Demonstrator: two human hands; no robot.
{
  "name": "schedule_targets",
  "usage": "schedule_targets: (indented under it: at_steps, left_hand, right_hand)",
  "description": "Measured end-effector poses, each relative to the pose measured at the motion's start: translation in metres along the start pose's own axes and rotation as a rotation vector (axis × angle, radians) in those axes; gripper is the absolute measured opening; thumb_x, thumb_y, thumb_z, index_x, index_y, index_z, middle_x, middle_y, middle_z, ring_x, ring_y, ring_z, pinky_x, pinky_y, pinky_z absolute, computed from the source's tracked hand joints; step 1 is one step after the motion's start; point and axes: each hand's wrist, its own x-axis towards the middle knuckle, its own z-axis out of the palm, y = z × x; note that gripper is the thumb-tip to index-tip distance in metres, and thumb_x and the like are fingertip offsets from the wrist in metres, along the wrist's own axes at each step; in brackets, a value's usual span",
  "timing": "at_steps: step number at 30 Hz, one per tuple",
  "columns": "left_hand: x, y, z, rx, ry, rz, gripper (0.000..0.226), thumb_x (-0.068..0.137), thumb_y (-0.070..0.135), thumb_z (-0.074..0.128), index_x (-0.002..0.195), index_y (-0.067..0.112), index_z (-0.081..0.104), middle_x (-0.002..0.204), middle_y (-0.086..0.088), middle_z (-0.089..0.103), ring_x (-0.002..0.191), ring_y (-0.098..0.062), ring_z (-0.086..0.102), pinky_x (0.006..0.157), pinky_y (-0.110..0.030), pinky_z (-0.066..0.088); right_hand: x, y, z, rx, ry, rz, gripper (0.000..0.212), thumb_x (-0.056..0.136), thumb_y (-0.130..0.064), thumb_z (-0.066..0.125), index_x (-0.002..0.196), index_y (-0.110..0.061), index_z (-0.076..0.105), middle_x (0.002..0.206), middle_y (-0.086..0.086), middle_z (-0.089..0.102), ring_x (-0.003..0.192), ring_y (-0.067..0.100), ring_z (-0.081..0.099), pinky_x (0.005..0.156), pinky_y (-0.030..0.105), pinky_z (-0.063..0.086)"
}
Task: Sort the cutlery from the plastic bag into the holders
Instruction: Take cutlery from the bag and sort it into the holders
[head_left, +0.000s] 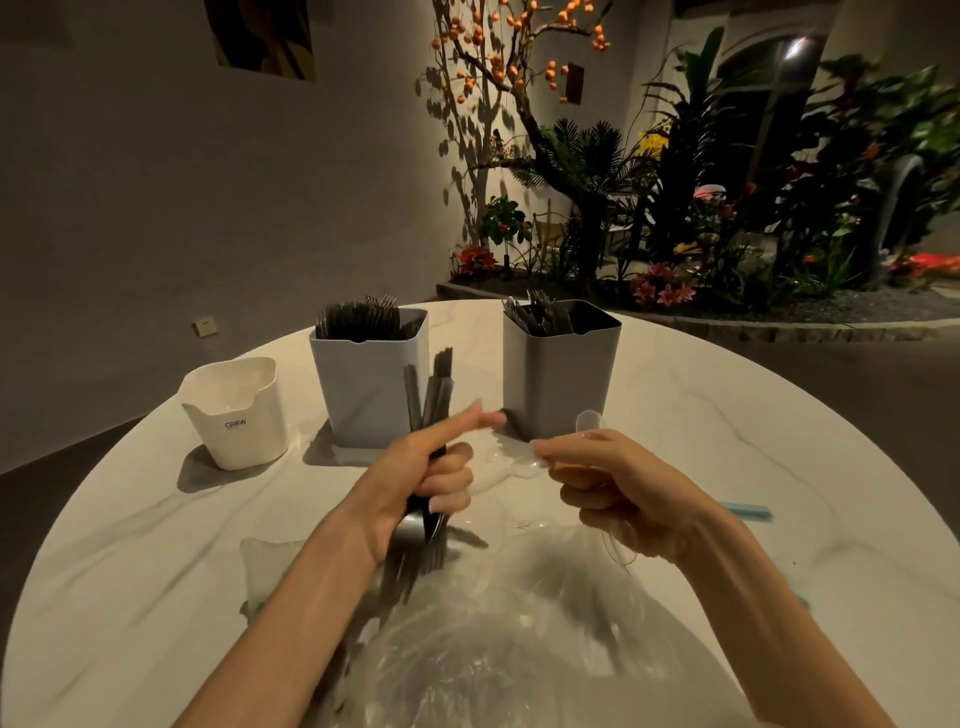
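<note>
Currently left hand (431, 467) clasps cutlery bundle (428, 415) (forks, probably) above plastic bag (493, 639) on tabletop (727, 441); right hand (613, 488) pinches bag film. Risk: loose grip, pieces slipping; film snagging tines; wrong holder (371, 379) versus holder (561, 369).

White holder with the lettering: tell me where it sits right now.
The white holder stands on the far left of the table, just left of the light grey holder packed with forks.

Two bare forearms in shot, no sleeves, no watch or rings to be seen; left hand (415, 483) shows long pale nails, right hand (618, 493) has a thin dark band looped at the wrist
</note>
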Motion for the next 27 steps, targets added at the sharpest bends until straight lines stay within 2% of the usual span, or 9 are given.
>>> schedule_targets:
  at_steps: [6,8,10,12,14,15,17,21,27]
  left_hand:
    - [-0.007,-0.005,-0.002,0.307,-0.098,-0.080,0.049,0.087,0.032,0.075,0.120,-0.002,0.067,0.054,0.002,0.026,0.039,-0.008,0.025,0.039,-0.020,0.030]
    - [-0.010,-0.004,0.000,0.371,-0.143,-0.072,0.034,0.088,0.032,0.074,0.103,0.002,0.074,0.053,0.001,0.027,0.040,-0.009,0.026,0.040,-0.021,0.032]
    - [-0.011,-0.004,-0.002,0.338,-0.145,-0.060,0.022,0.089,0.028,0.075,0.086,0.006,0.073,0.054,0.001,0.031,0.040,-0.008,0.027,0.041,-0.020,0.031]
    - [-0.012,-0.005,-0.003,0.275,-0.124,-0.044,0.020,0.088,0.026,0.075,0.083,0.008,0.072,0.059,0.000,0.038,0.041,-0.007,0.028,0.041,-0.020,0.030]
    - [-0.011,-0.009,-0.001,0.262,-0.088,-0.032,0.020,0.087,0.027,0.076,0.083,0.009,0.067,0.070,-0.004,0.057,0.042,-0.007,0.030,0.041,-0.019,0.031]
    - [-0.010,-0.011,0.001,0.292,-0.075,-0.033,0.023,0.087,0.029,0.077,0.085,0.010,0.063,0.081,-0.006,0.067,0.042,-0.007,0.032,0.041,-0.019,0.032]
    - [-0.010,-0.014,0.007,0.421,-0.099,-0.026,0.030,0.089,0.032,0.073,0.091,0.007,0.058,0.101,-0.013,0.076,0.040,-0.008,0.038,0.042,-0.019,0.035]
    - [-0.007,-0.019,0.011,0.475,-0.128,0.006,0.041,0.090,0.032,0.071,0.107,-0.006,0.066,0.094,-0.022,0.076,0.036,-0.008,0.041,0.044,-0.020,0.038]
    - [-0.006,-0.020,0.013,0.377,0.021,0.126,0.028,0.089,0.030,0.070,0.113,0.015,0.069,0.101,-0.012,0.077,0.042,-0.009,0.045,0.048,-0.021,0.039]
  right_hand:
    - [0.035,-0.020,0.001,-0.056,0.015,-0.011,0.038,0.094,-0.016,0.065,0.058,-0.016,0.054,0.055,-0.001,0.029,0.046,0.009,0.021,0.045,0.021,0.016]
    - [0.043,-0.020,0.005,-0.071,0.021,-0.036,0.034,0.095,-0.017,0.065,0.063,-0.016,0.055,0.056,-0.001,0.027,0.047,0.009,0.020,0.046,0.023,0.015]
    - [0.046,-0.018,0.013,-0.049,0.055,-0.056,0.024,0.095,-0.027,0.067,0.073,-0.016,0.067,0.057,-0.002,0.029,0.048,0.008,0.021,0.045,0.021,0.017]
    - [0.048,-0.013,0.016,0.174,0.132,-0.082,0.027,0.094,-0.036,0.066,0.103,-0.010,0.067,0.059,-0.004,0.031,0.049,0.006,0.024,0.043,0.017,0.020]
    - [0.049,-0.008,0.016,0.648,0.145,-0.111,0.029,0.099,-0.030,0.060,0.116,-0.008,0.058,0.062,-0.005,0.030,0.049,0.005,0.024,0.041,0.015,0.020]
    - [0.051,-0.005,0.016,0.851,0.139,-0.144,0.024,0.101,-0.025,0.056,0.117,-0.007,0.056,0.062,-0.005,0.030,0.049,0.004,0.024,0.040,0.014,0.020]
    - [0.053,0.000,0.016,1.005,0.169,-0.207,0.019,0.103,-0.016,0.050,0.118,-0.005,0.056,0.063,-0.004,0.029,0.049,0.005,0.025,0.037,0.014,0.024]
    - [0.054,0.005,0.020,0.929,0.276,-0.285,0.021,0.106,-0.012,0.045,0.123,-0.004,0.054,0.063,-0.003,0.033,0.051,0.006,0.027,0.039,0.015,0.028]
    - [0.050,0.005,0.023,1.043,0.438,-0.414,0.013,0.107,-0.012,0.041,0.110,-0.008,0.052,0.064,-0.002,0.030,0.054,0.008,0.025,0.044,0.018,0.030]
